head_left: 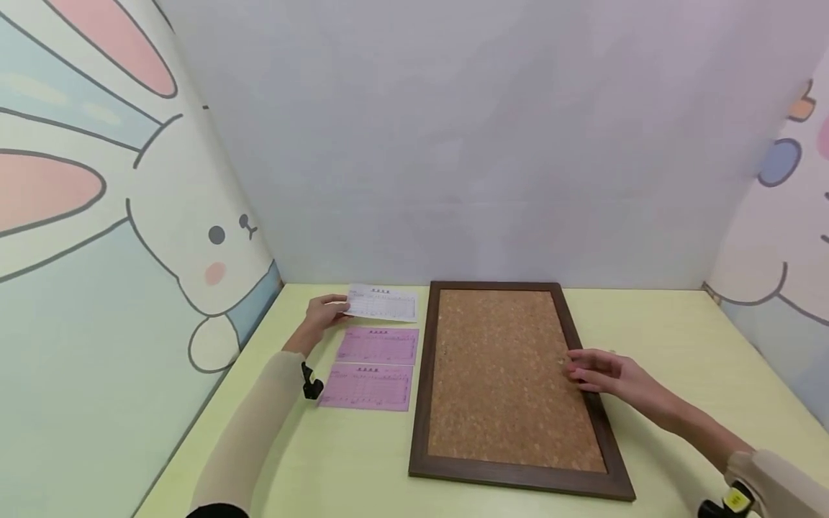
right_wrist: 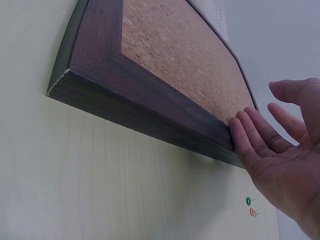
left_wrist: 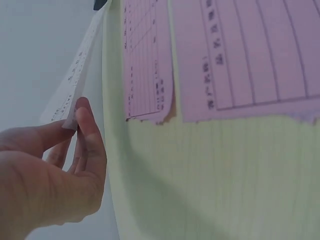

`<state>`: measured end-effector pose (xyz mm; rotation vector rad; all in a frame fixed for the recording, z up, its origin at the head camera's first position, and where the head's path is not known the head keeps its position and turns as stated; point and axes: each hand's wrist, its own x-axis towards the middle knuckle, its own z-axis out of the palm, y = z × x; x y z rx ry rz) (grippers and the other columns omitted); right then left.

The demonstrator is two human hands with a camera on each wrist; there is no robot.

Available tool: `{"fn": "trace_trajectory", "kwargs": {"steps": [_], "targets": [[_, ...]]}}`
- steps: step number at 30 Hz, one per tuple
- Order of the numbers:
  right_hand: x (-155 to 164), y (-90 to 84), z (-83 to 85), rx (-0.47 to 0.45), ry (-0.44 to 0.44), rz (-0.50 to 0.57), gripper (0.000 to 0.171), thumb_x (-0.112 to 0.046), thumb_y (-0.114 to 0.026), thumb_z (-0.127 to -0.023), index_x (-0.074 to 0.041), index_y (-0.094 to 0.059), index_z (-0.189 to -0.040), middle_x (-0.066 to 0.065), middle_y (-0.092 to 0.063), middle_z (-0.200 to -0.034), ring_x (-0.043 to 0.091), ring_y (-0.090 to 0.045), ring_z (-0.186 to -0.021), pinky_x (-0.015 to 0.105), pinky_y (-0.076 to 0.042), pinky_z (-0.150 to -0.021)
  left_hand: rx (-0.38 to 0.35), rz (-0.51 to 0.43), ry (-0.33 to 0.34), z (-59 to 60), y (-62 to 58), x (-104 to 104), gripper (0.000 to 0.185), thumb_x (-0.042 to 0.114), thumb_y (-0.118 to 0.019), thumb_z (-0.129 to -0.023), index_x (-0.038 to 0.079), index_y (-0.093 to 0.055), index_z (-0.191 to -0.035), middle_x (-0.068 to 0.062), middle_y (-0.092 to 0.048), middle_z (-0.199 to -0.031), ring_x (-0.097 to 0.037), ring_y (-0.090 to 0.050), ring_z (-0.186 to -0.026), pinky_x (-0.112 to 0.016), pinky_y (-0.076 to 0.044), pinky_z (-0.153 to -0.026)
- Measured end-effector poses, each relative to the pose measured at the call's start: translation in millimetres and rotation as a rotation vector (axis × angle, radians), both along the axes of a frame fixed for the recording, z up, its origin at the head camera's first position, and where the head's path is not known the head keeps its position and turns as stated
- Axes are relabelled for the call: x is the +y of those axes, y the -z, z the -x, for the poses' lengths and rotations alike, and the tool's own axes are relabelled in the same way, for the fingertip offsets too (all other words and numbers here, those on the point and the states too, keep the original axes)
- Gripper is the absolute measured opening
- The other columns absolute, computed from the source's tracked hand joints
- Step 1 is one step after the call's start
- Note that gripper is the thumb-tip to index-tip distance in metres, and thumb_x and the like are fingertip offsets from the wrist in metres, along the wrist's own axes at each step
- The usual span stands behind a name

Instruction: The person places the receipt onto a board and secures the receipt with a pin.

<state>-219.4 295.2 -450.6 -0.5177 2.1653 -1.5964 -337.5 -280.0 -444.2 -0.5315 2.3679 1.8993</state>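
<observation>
Left hand (head_left: 322, 314) pinches white printed paper slip (head_left: 382, 303) by its edge. Right hand (head_left: 599, 373) flat, fingers straight, touching dark-wood-framed cork board (head_left: 501, 374) rim.

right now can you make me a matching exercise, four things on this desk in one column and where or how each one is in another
Things:
1. white sheet
2. pink sheets
3. cork board
4. pushpins

States:
A. lying flat on the table, touched by no hand
B. on the table beside the board's frame
C. pinched by the left hand
D. right hand resting on its frame

Pairs: 1-C, 2-A, 3-D, 4-B
</observation>
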Motion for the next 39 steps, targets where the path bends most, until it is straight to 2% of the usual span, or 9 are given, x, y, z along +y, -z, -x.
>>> {"fn": "trace_trajectory", "kwargs": {"steps": [6,12,14,21,24,31,39], "targets": [[6.5,-2.6,-6.3,0.026,0.014,-0.006,0.056,-0.018,-0.054,-0.107,0.013,-0.034,-0.150,0.012,-0.065,-0.139,0.002,-0.068,-0.115,0.025,-0.058,-0.092,0.029,-0.075,0.028,-5.5,-8.5,2.1,0.042,0.004,-0.063,-0.100,-0.005,-0.056,-0.140,-0.004,-0.069,-0.093,-0.006,-0.070,-0.071,-0.025,-0.061,-0.081],[5.2,-5.2,-6.0,0.033,0.030,0.012,0.055,-0.017,-0.052,-0.108,0.016,-0.035,-0.149,-0.006,-0.068,-0.131,0.001,-0.068,-0.114,0.024,-0.058,-0.092,0.040,-0.125,0.055,-19.4,-20.7,2.0,0.046,0.005,-0.061,-0.102,-0.005,-0.051,-0.145,0.001,-0.069,-0.092,-0.005,-0.070,-0.073,-0.023,-0.061,-0.080],[5.5,-6.8,-6.6,0.042,0.042,0.008,0.054,-0.018,-0.050,-0.109,0.016,-0.036,-0.149,-0.006,-0.068,-0.131,0.000,-0.068,-0.113,0.024,-0.058,-0.092,0.041,-0.143,0.071,-21.2,-22.4,6.5,0.047,0.005,-0.061,-0.101,-0.005,-0.050,-0.146,0.001,-0.069,-0.092,-0.006,-0.070,-0.075,-0.022,-0.060,-0.080],[-7.1,-16.7,-3.7,0.061,0.072,-0.004,0.055,-0.023,-0.051,-0.109,0.014,-0.040,-0.148,0.007,-0.068,-0.136,0.002,-0.068,-0.115,0.022,-0.057,-0.092,0.055,-0.167,0.122,-28.8,-28.4,23.5,0.044,0.004,-0.060,-0.102,-0.006,-0.051,-0.144,0.003,-0.070,-0.094,-0.005,-0.072,-0.079,-0.029,-0.059,-0.093],[-15.4,-20.5,-0.6,0.048,0.087,0.008,0.056,-0.023,-0.053,-0.108,0.014,-0.041,-0.148,0.010,-0.067,-0.136,0.003,-0.068,-0.115,0.023,-0.057,-0.094,0.064,-0.178,0.144,-32.8,-31.6,30.6,0.043,0.004,-0.060,-0.102,-0.006,-0.051,-0.143,0.001,-0.070,-0.096,-0.006,-0.072,-0.081,-0.029,-0.058,-0.094],[-29.7,-28.4,6.3,0.034,0.104,0.012,0.058,-0.025,-0.054,-0.108,0.014,-0.040,-0.148,0.031,-0.058,-0.140,0.001,-0.068,-0.113,0.027,-0.056,-0.099,0.068,-0.189,0.201,-42.1,-37.3,53.3,0.043,0.004,-0.060,-0.102,-0.004,-0.051,-0.143,-0.008,-0.068,-0.114,-0.008,-0.072,-0.089,-0.036,-0.054,-0.103],[-40.3,-36.3,13.8,0.040,0.114,0.039,0.056,-0.024,-0.054,-0.108,0.013,-0.041,-0.148,0.031,-0.058,-0.139,0.008,-0.070,-0.113,0.029,-0.056,-0.100,0.058,-0.211,0.233,-51.1,-40.8,70.9,0.045,0.002,-0.060,-0.101,-0.005,-0.049,-0.144,-0.016,-0.067,-0.121,-0.012,-0.073,-0.092,-0.039,-0.052,-0.106]]}}
